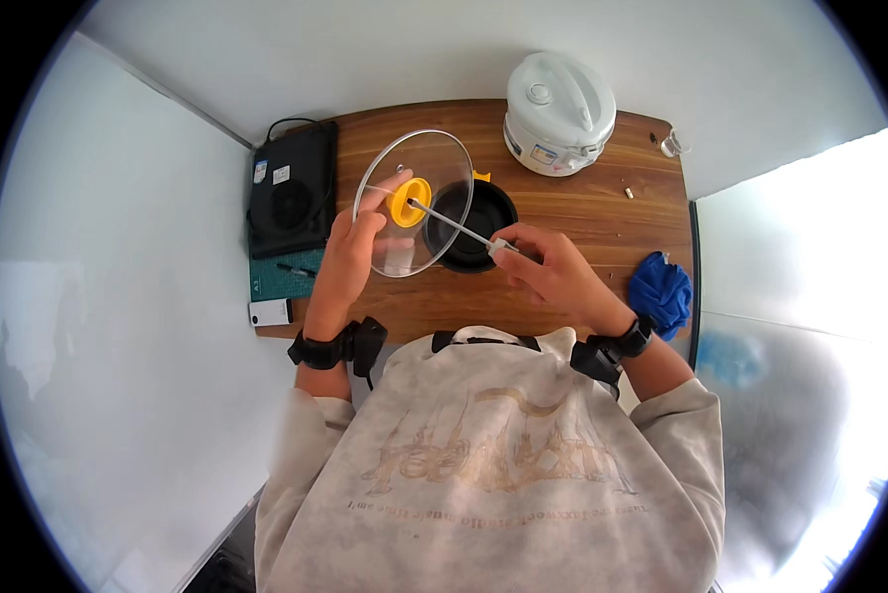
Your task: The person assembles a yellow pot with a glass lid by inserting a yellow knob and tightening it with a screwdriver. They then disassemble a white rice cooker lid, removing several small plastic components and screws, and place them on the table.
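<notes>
Glass, clear and round with a metal rim, forms the pot lid [419, 212] that your left hand [350, 259] holds tilted above the middle of the wooden desk [582, 212]; your fingers curl around the lid's near-left rim, with the thumb pressed against the glass close to the yellow knob [408, 201] at its centre. Your right hand [552, 267] is closed on the pale handle of a screwdriver [459, 229], whose thin metal shaft runs up and to the left until its tip meets the yellow knob. Directly beneath the lid and the shaft, a black pot [473, 225] stands on the desk, partly hidden by the glass, and a small yellow part shows at its far rim. At the far edge of the desk, right of centre, a white rice cooker [559, 112] stands with its lid shut. A black induction hob [292, 188] occupies the far-left corner, and a green cutting mat [278, 277] lies just on its near side along the left edge, with a small white object [270, 312] at the near-left corner. A crumpled blue cloth [661, 293] rests by the right edge, well apart from the pot. A small clear glass [672, 144] stands at the far-right corner, and a tiny pale item [629, 193] lies on the desk near it. Black bands wrap both of your wrists.
</notes>
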Demonstrator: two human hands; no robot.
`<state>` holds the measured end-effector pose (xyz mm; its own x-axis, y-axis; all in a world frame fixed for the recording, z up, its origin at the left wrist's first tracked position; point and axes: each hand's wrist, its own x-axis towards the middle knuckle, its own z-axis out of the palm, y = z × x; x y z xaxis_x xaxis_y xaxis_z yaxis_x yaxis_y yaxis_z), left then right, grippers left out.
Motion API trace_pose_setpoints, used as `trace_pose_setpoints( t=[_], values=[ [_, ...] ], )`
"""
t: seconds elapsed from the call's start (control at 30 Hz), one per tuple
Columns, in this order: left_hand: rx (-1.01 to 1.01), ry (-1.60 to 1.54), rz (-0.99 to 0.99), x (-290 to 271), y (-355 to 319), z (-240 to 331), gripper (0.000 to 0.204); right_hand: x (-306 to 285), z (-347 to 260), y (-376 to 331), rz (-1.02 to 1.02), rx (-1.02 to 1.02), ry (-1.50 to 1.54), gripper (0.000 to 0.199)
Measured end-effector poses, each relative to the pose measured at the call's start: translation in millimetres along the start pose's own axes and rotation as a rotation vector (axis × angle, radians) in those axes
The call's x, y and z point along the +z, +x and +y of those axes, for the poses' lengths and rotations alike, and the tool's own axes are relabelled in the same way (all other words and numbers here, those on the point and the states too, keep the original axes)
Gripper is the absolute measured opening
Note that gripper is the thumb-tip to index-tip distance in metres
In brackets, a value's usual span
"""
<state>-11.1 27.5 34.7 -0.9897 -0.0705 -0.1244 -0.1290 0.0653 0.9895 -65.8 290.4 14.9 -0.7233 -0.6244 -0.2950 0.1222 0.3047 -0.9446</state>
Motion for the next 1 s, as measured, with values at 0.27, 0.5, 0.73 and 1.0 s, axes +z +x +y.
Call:
trace_pose_setpoints(
  t=[0.27, 0.5, 0.73, 1.0],
  values=[
    [-0.055, -0.125, -0.078, -6, -2, -12, 0.062, -11, -1, -10, 0.417, -0.621, -0.821, 0.027],
    [-0.079, -0.168, -0.101, -5, -7, -9, 0.063, -15, -7, -9, 0.434, -0.736, -0.925, 0.033],
    [-0.060, -0.152, -0.107, -6, -10, -8, 0.062, -15, -6, -8, 0.425, -0.768, -0.928, 0.033],
    [-0.018, -0.052, -0.128, -1, -14, 1, 0.059, -26, -22, -15, 0.406, -0.836, -1.130, 0.041]
  ],
)
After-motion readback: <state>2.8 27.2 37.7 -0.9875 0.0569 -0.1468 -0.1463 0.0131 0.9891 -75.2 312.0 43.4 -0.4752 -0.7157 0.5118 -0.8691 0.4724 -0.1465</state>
